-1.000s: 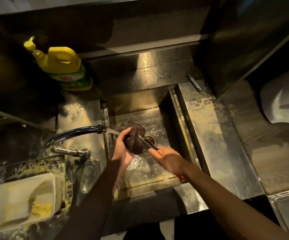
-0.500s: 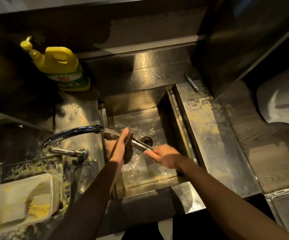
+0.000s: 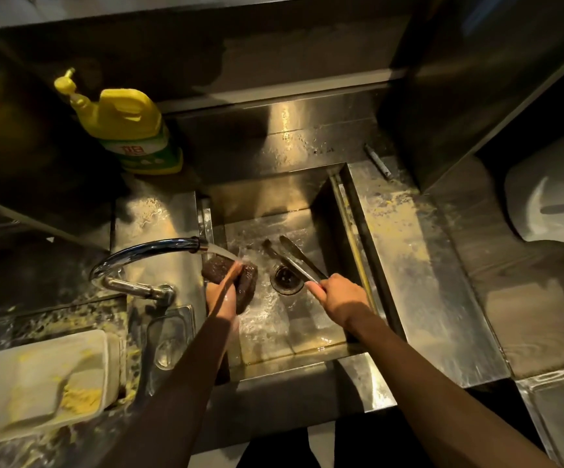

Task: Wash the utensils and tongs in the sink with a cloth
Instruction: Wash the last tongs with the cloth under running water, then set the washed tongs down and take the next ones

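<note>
Metal tongs (image 3: 289, 256) point away from me over the drain (image 3: 286, 279) of the steel sink (image 3: 311, 346), their two arms spread apart. My right hand (image 3: 339, 298) grips them by the near end. My left hand (image 3: 224, 293) holds a dark brown cloth (image 3: 240, 276) at the sink's left side, right under the running water from the chrome tap (image 3: 145, 253). Cloth and tongs are apart, with a gap over the wet sink floor.
A yellow detergent bottle (image 3: 128, 133) stands behind the tap on the left. A white tray (image 3: 37, 383) with yellow residue lies at the near left. A small grey pen-like object (image 3: 376, 160) rests behind the wet right counter (image 3: 419, 265). A white rounded item (image 3: 550, 204) is at far right.
The cloth has come off the tongs: my left hand moved it left under the tap, and my right hand drew the tongs right, their arms now spread open over the drain.
</note>
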A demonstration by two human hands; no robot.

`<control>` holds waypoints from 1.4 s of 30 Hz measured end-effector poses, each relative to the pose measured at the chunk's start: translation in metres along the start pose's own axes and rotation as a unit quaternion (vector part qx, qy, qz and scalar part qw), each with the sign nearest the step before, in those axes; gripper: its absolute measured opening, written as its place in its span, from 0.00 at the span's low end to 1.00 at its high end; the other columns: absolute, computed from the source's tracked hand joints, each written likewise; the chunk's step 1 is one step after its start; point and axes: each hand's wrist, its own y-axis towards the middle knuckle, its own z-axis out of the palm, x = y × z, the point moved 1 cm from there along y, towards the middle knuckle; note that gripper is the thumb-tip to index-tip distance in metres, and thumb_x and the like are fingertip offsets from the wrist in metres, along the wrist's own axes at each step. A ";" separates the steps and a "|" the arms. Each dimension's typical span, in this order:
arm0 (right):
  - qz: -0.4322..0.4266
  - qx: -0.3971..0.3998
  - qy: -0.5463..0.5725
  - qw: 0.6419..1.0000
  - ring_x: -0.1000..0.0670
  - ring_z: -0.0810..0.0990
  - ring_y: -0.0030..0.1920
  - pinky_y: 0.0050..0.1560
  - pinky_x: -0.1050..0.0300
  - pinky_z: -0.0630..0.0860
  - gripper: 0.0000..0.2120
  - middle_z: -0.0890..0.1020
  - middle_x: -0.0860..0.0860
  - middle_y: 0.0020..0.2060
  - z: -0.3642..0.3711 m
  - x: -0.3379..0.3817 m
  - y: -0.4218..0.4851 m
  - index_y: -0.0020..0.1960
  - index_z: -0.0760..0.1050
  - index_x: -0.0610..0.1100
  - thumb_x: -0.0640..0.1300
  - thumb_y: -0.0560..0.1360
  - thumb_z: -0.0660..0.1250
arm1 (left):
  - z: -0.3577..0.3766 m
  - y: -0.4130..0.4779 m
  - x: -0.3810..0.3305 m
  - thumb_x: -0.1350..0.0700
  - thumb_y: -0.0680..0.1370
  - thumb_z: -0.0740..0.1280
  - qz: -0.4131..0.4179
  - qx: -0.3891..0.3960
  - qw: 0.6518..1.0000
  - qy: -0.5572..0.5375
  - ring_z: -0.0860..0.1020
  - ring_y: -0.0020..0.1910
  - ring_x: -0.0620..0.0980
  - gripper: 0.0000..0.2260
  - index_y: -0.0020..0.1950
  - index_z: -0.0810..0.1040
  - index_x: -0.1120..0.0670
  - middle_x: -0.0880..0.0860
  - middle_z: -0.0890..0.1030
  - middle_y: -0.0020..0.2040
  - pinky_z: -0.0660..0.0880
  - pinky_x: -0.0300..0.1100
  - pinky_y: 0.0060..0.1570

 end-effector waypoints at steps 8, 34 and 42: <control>-0.051 -0.086 0.066 0.993 0.45 0.76 0.49 0.48 0.51 0.71 0.21 0.81 0.46 0.45 -0.011 -0.005 -0.013 0.48 0.81 0.44 0.56 0.83 0.57 | 0.028 -0.047 0.001 0.55 0.71 0.76 -0.032 0.090 0.995 0.021 0.84 0.46 0.58 0.17 0.56 0.77 0.59 0.59 0.85 0.48 0.80 0.49 0.46; -0.231 -0.280 0.283 0.888 0.59 0.75 0.50 0.50 0.64 0.70 0.10 0.76 0.56 0.48 -0.229 -0.107 -0.147 0.44 0.78 0.53 0.49 0.82 0.62 | 0.185 -0.270 -0.072 0.55 0.70 0.75 0.157 0.328 0.929 0.063 0.82 0.48 0.62 0.12 0.52 0.83 0.53 0.60 0.85 0.48 0.74 0.64 0.56; -0.188 -0.370 0.338 0.844 0.56 0.78 0.51 0.53 0.60 0.74 0.18 0.76 0.54 0.49 -0.265 -0.205 -0.203 0.52 0.79 0.48 0.61 0.79 0.60 | 0.277 -0.340 -0.045 0.58 0.72 0.71 0.148 0.459 0.872 0.087 0.83 0.53 0.58 0.08 0.50 0.83 0.57 0.61 0.85 0.52 0.78 0.52 0.57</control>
